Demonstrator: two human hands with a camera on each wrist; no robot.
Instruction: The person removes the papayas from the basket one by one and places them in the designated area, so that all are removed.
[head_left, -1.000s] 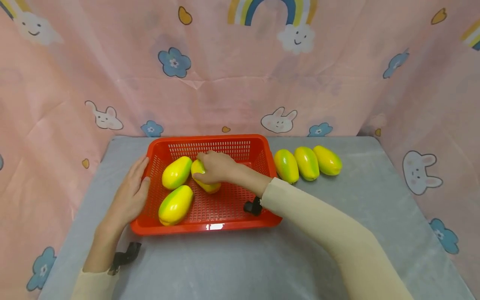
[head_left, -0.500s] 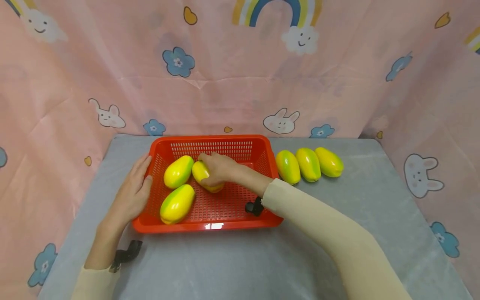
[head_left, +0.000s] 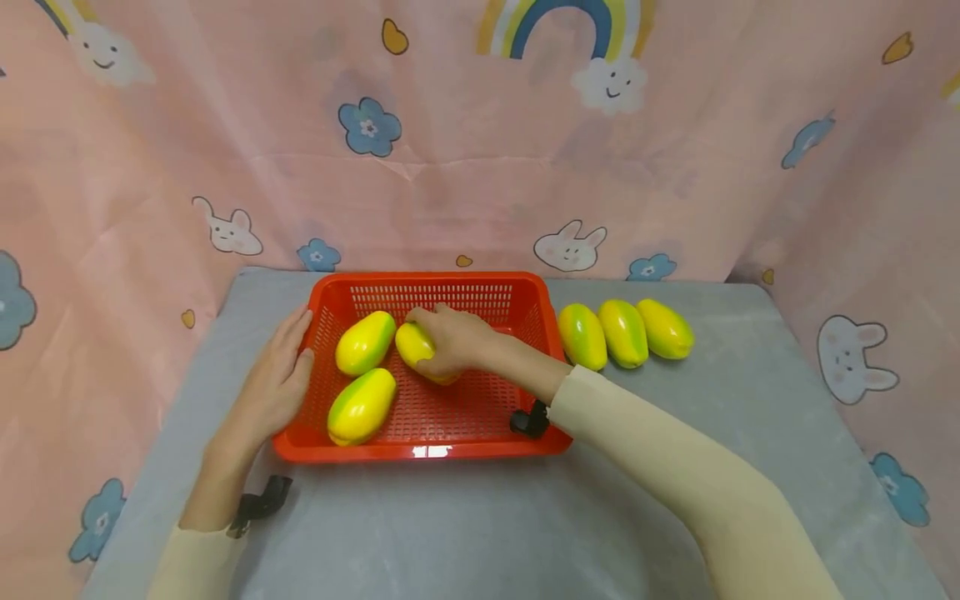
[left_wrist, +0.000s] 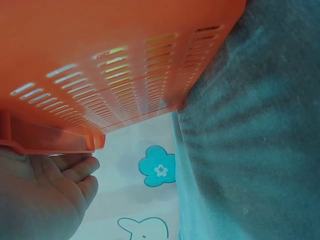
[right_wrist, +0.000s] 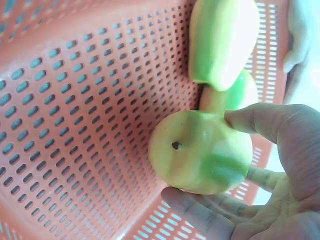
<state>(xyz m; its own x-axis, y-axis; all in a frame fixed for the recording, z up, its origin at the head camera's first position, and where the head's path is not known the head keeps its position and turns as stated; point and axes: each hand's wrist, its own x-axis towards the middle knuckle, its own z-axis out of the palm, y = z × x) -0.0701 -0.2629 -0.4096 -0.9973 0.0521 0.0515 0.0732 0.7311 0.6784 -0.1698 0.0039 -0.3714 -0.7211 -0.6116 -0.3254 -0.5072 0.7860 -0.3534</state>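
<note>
Okay, I see the right hand point(head_left: 459, 337) gripping a glossy yellow-green oval fruit point(head_left: 412, 344) inside the red perforated plastic basket point(head_left: 360, 453), left hand point(head_left: 273, 385) straight-fingered against its left rim; if that slick-looking skin slips, it could roll into two similar fruits point(head_left: 362, 407) at the basket's left.

Soft, even light fills the head view, with glare on the near rim of the basket point(head_left: 432, 452) and highlights on the fruits point(head_left: 365, 343). The left wrist view is dim and teal-tinted, shadow streaking the table point(left_wrist: 260, 140); the right wrist view looks washed out.
</note>
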